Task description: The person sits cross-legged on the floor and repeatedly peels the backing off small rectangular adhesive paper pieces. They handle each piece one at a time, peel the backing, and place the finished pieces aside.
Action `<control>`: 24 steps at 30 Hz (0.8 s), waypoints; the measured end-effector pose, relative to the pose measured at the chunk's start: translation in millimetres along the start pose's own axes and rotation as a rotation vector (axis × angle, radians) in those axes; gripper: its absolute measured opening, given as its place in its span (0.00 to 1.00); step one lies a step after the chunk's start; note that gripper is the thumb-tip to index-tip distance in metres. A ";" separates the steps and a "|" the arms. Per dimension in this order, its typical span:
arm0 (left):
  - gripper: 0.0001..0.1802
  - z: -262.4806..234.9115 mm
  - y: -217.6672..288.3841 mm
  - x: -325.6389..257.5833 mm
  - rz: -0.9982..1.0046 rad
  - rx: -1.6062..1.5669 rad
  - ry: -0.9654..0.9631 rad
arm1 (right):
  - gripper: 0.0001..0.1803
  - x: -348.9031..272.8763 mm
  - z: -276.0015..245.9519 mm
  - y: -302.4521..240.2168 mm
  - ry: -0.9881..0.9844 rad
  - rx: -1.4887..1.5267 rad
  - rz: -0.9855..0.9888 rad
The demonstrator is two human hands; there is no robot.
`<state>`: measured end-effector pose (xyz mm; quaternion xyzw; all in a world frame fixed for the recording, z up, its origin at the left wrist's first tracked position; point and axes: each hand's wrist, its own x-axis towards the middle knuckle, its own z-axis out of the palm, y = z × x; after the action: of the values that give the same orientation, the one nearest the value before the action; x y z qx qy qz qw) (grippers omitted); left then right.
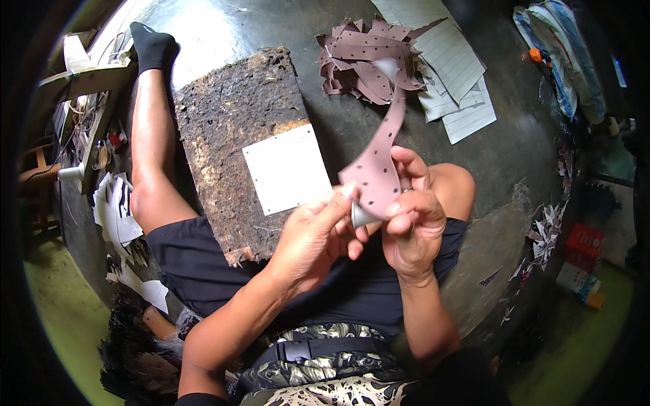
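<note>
Between my two hands is a curved pink piece of sheet material with dark dots and a whitish back. My left hand pinches its lower left edge with the thumb. The fingers of my right hand close on its lower right side, where a corner curls up and shows the pale back. Its narrow upper end reaches toward a heap of similar dotted pink pieces on the floor. Left of my hands, a white square sheet with small dots near its edges lies on a rough, dark-crusted board.
Lined white sheets lie beside the pink heap. White scraps litter the floor by a wooden stand at the left. More scraps and a red box are at the right. My outstretched leg flanks the board.
</note>
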<state>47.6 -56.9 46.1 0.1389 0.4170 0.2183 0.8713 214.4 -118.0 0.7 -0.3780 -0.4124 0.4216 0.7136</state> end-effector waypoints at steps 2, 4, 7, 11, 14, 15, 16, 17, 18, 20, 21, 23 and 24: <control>0.22 -3.3 -3.7 -0.5 0.249 0.071 0.041 | 0.17 -8.2 0.5 -3.8 -0.036 -0.018 -0.028; 0.14 -12.5 -2.3 -5.8 0.566 0.461 0.138 | 0.18 -15.6 0.1 -12.8 0.074 0.221 0.177; 0.14 -25.7 1.3 -12.7 0.641 0.592 0.134 | 0.19 -13.4 1.8 -21.3 0.029 0.215 0.269; 0.14 -29.7 0.2 -12.1 0.586 0.524 0.125 | 0.22 1.2 16.6 -26.3 0.026 -0.115 0.374; 0.16 -34.6 1.5 -16.2 0.471 0.438 0.053 | 0.25 21.4 27.7 -25.6 0.028 -0.227 0.322; 0.17 -38.4 1.9 -21.2 0.442 0.422 0.025 | 0.24 29.9 28.9 -26.6 0.047 -0.284 0.246; 0.18 -42.7 1.9 -26.3 0.408 0.395 0.009 | 0.23 39.0 29.2 -27.3 0.065 -0.340 0.169; 0.19 -48.6 2.3 -34.3 0.388 0.438 0.019 | 0.23 54.3 22.8 -30.0 0.083 -0.456 0.086; 0.18 -55.2 2.8 -41.6 0.374 0.438 0.019 | 0.22 70.7 14.6 -33.6 0.069 -0.474 0.035; 0.18 -69.3 3.3 -57.3 0.339 0.436 0.022 | 0.23 105.4 -3.4 -31.4 0.094 -0.506 -0.063; 0.17 -76.5 4.1 -64.5 0.322 0.412 0.033 | 0.22 123.9 -13.5 -23.1 0.084 -0.478 -0.127; 0.17 -91.8 8.8 -79.6 0.308 0.446 0.068 | 0.23 161.9 -39.2 0.4 0.092 -0.421 -0.089; 0.17 -100.1 12.4 -88.5 0.291 0.449 0.096 | 0.23 176.3 -52.3 17.1 0.043 -0.417 -0.109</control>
<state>-83.8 -84.1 49.0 0.3767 0.4714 0.2497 0.7573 310.6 39.1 13.6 -0.5035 -0.4954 0.2797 0.6503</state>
